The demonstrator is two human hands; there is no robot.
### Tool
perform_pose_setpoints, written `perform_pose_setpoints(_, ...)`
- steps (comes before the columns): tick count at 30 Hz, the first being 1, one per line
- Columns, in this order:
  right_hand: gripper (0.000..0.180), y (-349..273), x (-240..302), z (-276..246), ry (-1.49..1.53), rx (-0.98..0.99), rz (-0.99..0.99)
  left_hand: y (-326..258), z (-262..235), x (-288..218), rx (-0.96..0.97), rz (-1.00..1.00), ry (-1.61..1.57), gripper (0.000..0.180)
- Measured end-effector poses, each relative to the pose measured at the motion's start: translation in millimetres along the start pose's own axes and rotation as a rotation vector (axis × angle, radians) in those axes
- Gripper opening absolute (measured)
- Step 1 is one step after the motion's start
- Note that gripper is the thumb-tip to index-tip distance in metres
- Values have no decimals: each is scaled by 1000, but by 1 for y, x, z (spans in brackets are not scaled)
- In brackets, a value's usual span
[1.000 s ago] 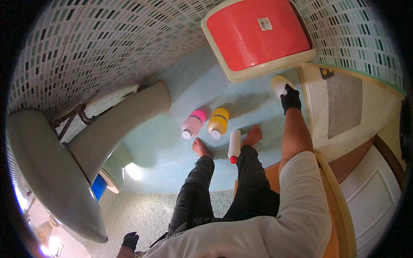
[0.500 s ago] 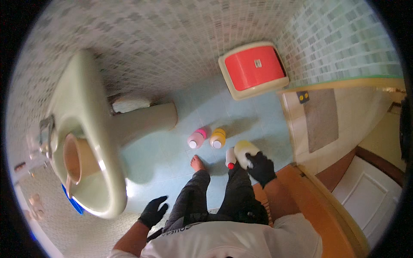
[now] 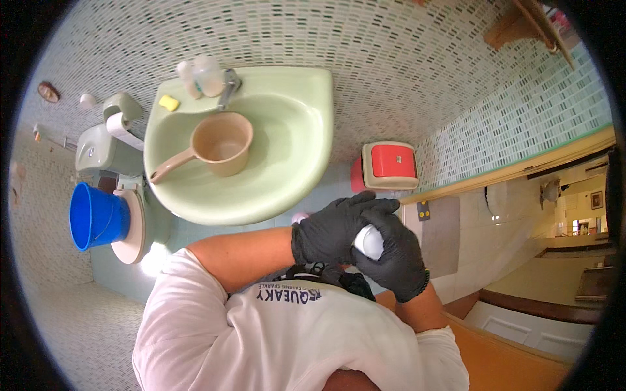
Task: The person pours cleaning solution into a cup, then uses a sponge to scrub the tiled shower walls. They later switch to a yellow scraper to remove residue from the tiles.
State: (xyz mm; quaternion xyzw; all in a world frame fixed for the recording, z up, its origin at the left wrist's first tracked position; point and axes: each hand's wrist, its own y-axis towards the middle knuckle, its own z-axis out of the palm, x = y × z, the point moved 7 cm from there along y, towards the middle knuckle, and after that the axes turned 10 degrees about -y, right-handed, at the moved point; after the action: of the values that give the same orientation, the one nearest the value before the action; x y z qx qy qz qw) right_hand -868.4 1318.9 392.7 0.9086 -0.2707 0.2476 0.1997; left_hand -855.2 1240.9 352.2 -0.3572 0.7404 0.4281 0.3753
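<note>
Both my hands wear black gloves and are brought together in front of my chest. My right hand [image 3: 399, 257] is wrapped round a white bottle [image 3: 369, 242], of which only a smooth rounded end shows between the gloves. My left hand [image 3: 332, 228] closes against the far side of the same bottle, its fingers reaching over toward the right hand. Most of the bottle is covered by the gloves. Beyond my left wrist, a small part of a pink bottle [image 3: 299, 217] peeks out on the floor.
A pale green sink [image 3: 297, 150] holds a beige dipper [image 3: 225, 166]; a yellow sponge [image 3: 169, 103] and pump bottles [image 3: 207, 77] sit on its ledge. Left are a blue bucket [image 3: 98, 218] and a toilet [image 3: 134, 228]. A red-lidded bin [image 3: 392, 161] stands near the doorway.
My right hand has lifted the bottle from the floor area up to my chest. My left hand has come across to meet it. The view has swung, bringing the whole sink and the bucket into sight.
</note>
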Motion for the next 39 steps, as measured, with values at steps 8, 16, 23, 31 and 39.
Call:
perform_pose_setpoints(8, 87, 73, 94, -41, 189, -132, -27, -8, -103, -91, -348, 28, -236, 74)
perform_pose_setpoints(16, 67, 101, 48, -35, 846, -172, 110, -36, -165, -112, -642, 42, -24, 79)
perform_pose_setpoints(23, 83, 72, 30, 103, 1871, 506, 168, -36, -185, -134, -845, 86, -343, 81)
perform_pose_setpoints(31, 90, 87, -33, 134, 1216, 218, 218, -54, -192, -106, -839, 66, -340, 86)
perform_pose_setpoints(39, 82, 92, -30, 154, 1835, -12, 396, -68, -242, -91, -135, -251, 628, 59)
